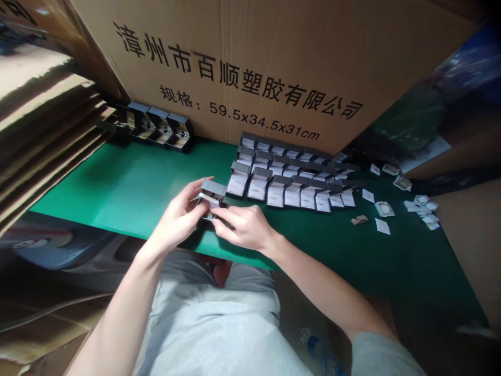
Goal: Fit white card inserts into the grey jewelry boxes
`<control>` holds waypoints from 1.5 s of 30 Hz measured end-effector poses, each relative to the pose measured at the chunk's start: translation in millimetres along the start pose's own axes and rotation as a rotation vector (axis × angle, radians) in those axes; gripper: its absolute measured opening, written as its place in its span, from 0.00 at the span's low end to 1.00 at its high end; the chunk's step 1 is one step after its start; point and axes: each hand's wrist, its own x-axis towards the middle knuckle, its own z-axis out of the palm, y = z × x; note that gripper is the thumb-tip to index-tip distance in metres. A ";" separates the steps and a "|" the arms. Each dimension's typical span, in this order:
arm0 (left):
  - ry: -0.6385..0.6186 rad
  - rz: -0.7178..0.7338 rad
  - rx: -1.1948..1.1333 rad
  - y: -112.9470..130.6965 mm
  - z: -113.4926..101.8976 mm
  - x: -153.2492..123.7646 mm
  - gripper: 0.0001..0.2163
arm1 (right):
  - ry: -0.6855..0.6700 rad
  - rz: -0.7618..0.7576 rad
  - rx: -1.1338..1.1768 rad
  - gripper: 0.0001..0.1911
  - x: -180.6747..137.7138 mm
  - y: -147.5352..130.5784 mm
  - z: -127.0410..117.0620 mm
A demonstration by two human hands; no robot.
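My left hand (178,216) holds a small grey hinged box (211,192) with its lid up, just above the green table (129,188). Against the box's front, my right hand (245,225) pinches something small and white at its open mouth; I cannot tell exactly what it is. Just to the right, several rows of the same grey boxes (291,180) stand open with white inserts showing.
A big printed cardboard carton (274,57) stands at the table's back. A row of empty dark boxes (158,128) sits at the back left. Loose white inserts (385,209) lie scattered at the right. Stacked flat cardboard (43,125) leans at the left.
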 end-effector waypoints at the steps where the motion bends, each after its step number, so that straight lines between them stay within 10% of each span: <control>1: 0.000 0.003 0.010 -0.2 0.2 -0.1 0.29 | -0.026 -0.004 -0.025 0.18 0.0 0.3 -0.6; 14: 0.000 0.039 0.096 -1.6 0.6 -0.7 0.28 | -0.230 0.075 -0.189 0.23 5.9 -4.0 -8.7; 45: -0.082 0.089 0.235 -10.1 -3.4 -2.2 0.27 | -0.153 -0.015 -0.191 0.24 4.1 -4.8 3.1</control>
